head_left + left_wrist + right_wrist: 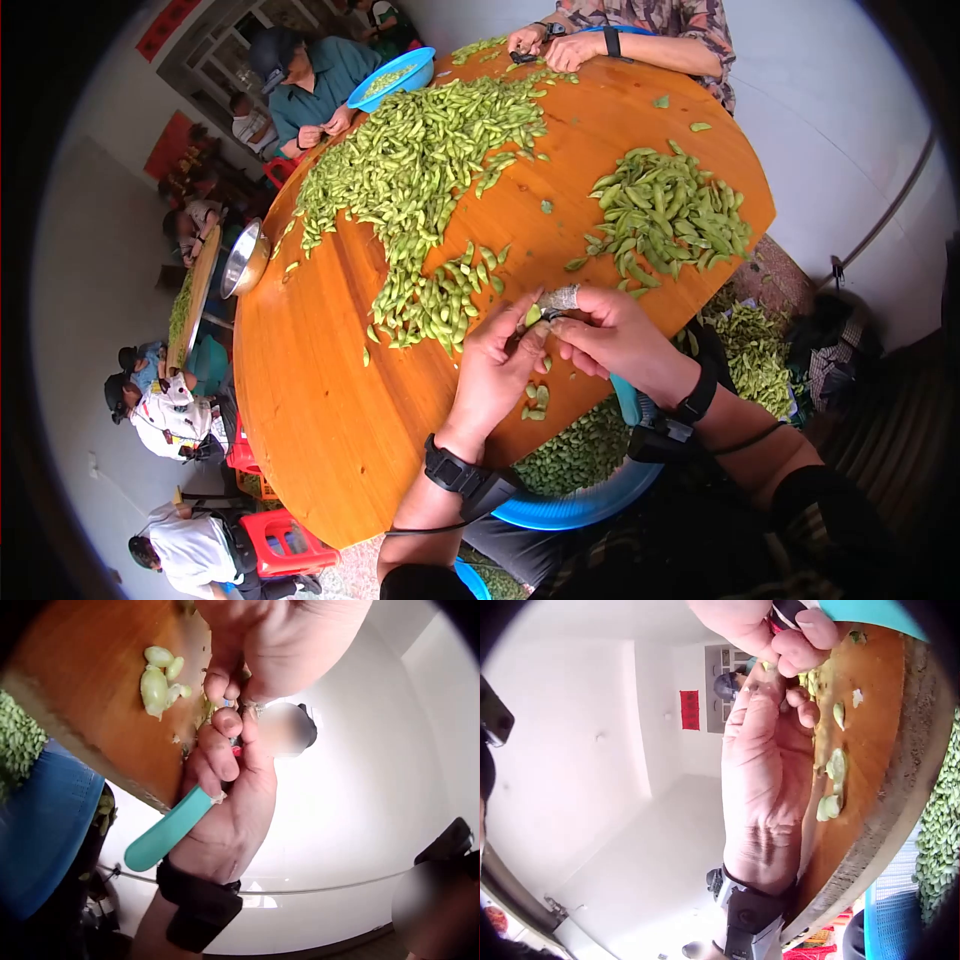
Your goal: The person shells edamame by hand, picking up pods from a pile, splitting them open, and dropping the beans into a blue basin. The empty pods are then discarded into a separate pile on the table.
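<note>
My left hand (497,365) pinches a green bean pod (533,315) between thumb and fingers above the near edge of the wooden table. Meeting it there, my right hand (635,345) grips a tool with a teal handle (169,829); its working end is hidden among the fingers. Silvery wrapping (562,297) covers a right fingertip. Close below the hands, a few pale green bean pieces (155,686) lie on the tabletop. Under the edge is a blue basin (640,492) holding many shelled green beans (570,450).
On the round table (320,400) spread a large pod heap (420,140) and a smaller pod pile (670,210). A blue bowl (415,75) and metal basin (240,262) sit by its edge. Discarded husks (750,350) lie at right. Two people work across the table.
</note>
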### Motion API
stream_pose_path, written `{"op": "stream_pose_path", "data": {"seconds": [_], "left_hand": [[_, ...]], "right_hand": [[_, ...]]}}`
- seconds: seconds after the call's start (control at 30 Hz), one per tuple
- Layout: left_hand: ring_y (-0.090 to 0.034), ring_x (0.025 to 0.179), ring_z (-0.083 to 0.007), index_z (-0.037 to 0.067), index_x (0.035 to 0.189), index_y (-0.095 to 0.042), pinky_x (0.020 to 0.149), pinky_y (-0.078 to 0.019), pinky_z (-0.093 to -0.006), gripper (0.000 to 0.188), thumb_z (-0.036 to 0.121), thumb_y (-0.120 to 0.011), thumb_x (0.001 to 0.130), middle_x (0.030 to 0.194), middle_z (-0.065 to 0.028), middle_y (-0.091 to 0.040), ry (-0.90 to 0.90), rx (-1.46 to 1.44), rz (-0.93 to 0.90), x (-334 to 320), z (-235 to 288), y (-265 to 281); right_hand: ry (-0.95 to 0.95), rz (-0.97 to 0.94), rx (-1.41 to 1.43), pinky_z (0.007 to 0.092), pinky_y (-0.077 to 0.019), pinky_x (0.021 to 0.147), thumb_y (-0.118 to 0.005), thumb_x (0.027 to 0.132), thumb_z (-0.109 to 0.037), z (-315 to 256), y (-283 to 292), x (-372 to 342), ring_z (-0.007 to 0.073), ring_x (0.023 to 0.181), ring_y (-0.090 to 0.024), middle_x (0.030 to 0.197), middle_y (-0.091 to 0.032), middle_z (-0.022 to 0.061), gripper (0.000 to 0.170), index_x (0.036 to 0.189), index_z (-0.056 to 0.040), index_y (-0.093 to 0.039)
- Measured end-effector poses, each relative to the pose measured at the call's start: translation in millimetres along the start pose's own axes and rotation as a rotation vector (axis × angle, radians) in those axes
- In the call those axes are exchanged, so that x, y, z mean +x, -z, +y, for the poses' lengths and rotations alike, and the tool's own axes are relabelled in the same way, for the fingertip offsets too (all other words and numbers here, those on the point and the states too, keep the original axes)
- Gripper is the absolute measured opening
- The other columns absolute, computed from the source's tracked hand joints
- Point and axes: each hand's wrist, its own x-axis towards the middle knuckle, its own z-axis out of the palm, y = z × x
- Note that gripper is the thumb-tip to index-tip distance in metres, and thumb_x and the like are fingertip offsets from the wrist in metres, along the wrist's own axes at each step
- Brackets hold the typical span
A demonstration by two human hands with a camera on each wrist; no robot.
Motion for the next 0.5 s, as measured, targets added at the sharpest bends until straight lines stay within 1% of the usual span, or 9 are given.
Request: {"op": "stream_pose_path", "data": {"seconds": [0.1, 0.2, 0.23, 0.27, 0.33, 0.37, 0.4, 0.47, 0.5], "left_hand": [[-0.059, 0.063, -0.0081, -0.003, 0.128, -0.052, 0.057, -0.0494, -0.0222, 0.034, 0.001, -0.053, 0.094, 0.086, -0.0049, -0.059, -0.162, 0.324, 0.016, 1, 8, -1], [-0.060, 0.060, -0.0111, 0.000, 0.129, -0.051, 0.055, -0.0499, -0.0242, 0.034, 0.003, -0.051, 0.095, 0.088, -0.0089, -0.058, -0.152, 0.476, 0.054, -2, 13, -7], [-0.062, 0.062, -0.0179, -0.001, 0.128, -0.049, 0.058, -0.0515, -0.0288, 0.034, 0.001, -0.048, 0.094, 0.091, -0.0135, -0.059, -0.140, 0.568, 0.063, -2, 16, -8], [-0.062, 0.062, -0.0179, -0.001, 0.128, -0.049, 0.058, -0.0515, -0.0288, 0.034, 0.001, -0.048, 0.094, 0.091, -0.0135, -0.059, -0.146, 0.563, 0.061, -2, 11, -7], [-0.062, 0.066, -0.0256, 0.000, 0.127, -0.048, 0.062, -0.0517, -0.0338, 0.034, -0.001, -0.045, 0.093, 0.090, -0.0170, -0.060, -0.352, 0.722, 0.138, 0, 2, -6], [-0.061, 0.069, -0.0318, -0.001, 0.123, -0.049, 0.065, -0.0512, -0.0376, 0.032, -0.003, -0.043, 0.091, 0.086, -0.0183, -0.060, -0.207, 0.551, 0.131, -4, 1, -5], [-0.061, 0.069, -0.0318, -0.001, 0.123, -0.049, 0.065, -0.0512, -0.0376, 0.032, -0.003, -0.043, 0.091, 0.086, -0.0183, -0.060, -0.208, 0.547, 0.129, -3, 2, -6], [-0.059, 0.063, -0.0232, -0.002, 0.117, -0.050, 0.059, -0.0492, -0.0324, 0.026, 0.000, -0.042, 0.093, 0.080, -0.0136, -0.061, -0.224, 0.557, 0.168, -2, 4, -7], [-0.059, 0.063, -0.0232, -0.002, 0.117, -0.050, 0.059, -0.0492, -0.0324, 0.026, 0.000, -0.042, 0.093, 0.080, -0.0136, -0.061, -0.226, 0.555, 0.172, -2, 5, -5]], "right_hand": [[-0.018, -0.045, 0.033, 0.0185, -0.0370, 0.041, -0.054, 0.093, -0.009, -3, 4, -3, 0.0050, 0.051, -0.053, 0.069, -0.058, -0.0003, 0.013, 0.102, -0.0036, -0.061], [-0.044, -0.066, 0.031, 0.0182, -0.0369, 0.041, -0.054, 0.093, -0.010, -7, 6, -1, 0.0048, 0.051, -0.052, 0.069, -0.058, -0.0006, 0.011, 0.100, -0.0041, -0.060], [-0.068, -0.052, 0.062, 0.0185, -0.0366, 0.042, -0.053, 0.093, -0.010, -8, 4, -2, 0.0043, 0.051, -0.051, 0.069, -0.057, -0.0010, 0.011, 0.099, -0.0045, -0.060], [-0.066, -0.046, 0.056, 0.0185, -0.0366, 0.042, -0.053, 0.093, -0.010, -7, 2, -1, 0.0043, 0.051, -0.051, 0.069, -0.057, -0.0010, 0.011, 0.099, -0.0045, -0.060], [-0.068, -0.082, 0.120, 0.0190, -0.0359, 0.042, -0.053, 0.093, -0.011, -2, 2, 2, 0.0040, 0.050, -0.049, 0.068, -0.056, -0.0014, 0.010, 0.099, -0.0052, -0.060], [-0.081, -0.094, 0.118, 0.0193, -0.0356, 0.042, -0.053, 0.093, -0.011, 2, 2, 4, 0.0040, 0.050, -0.048, 0.068, -0.056, -0.0016, 0.011, 0.101, -0.0053, -0.059], [-0.082, -0.091, 0.116, 0.0193, -0.0356, 0.042, -0.053, 0.093, -0.011, 2, 2, 4, 0.0040, 0.050, -0.048, 0.068, -0.056, -0.0016, 0.011, 0.101, -0.0053, -0.059], [-0.094, -0.084, 0.117, 0.0193, -0.0361, 0.042, -0.053, 0.093, -0.010, 1, 1, 4, 0.0042, 0.050, -0.048, 0.068, -0.056, -0.0015, 0.011, 0.101, -0.0050, -0.059], [-0.094, -0.086, 0.112, 0.0193, -0.0361, 0.042, -0.053, 0.093, -0.010, 0, 0, 3, 0.0042, 0.050, -0.048, 0.068, -0.056, -0.0015, 0.011, 0.101, -0.0050, -0.059]]}}
